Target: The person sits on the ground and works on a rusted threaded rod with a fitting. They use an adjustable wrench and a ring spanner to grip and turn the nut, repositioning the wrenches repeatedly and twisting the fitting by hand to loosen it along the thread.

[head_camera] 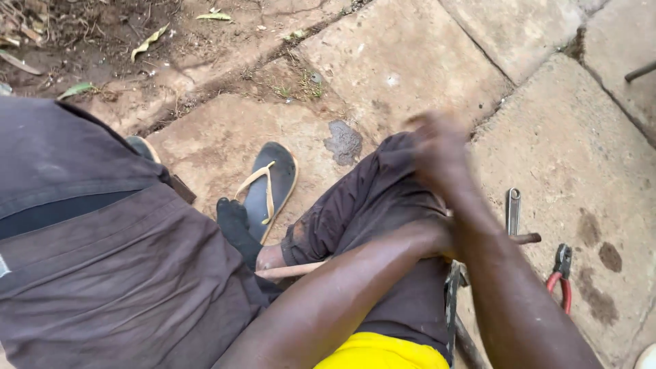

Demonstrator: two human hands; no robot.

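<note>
Head view: right hand [437, 147] blurred at centre right, over knee in dark trousers; grip state unreadable. Left hand hidden under right forearm near thin wooden stick [294, 270] across lap, grasp not visible. Metal spanner [513, 208], red-handled pliers [562, 277] flat on rough concrete slab [581, 157], lower right. Rubber flip-flop [270, 188] centre.

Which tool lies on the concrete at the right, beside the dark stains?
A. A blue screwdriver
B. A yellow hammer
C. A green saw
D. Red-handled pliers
D: the red-handled pliers lie on the concrete slab next to the dark stains, right of a metal wrench.
</note>
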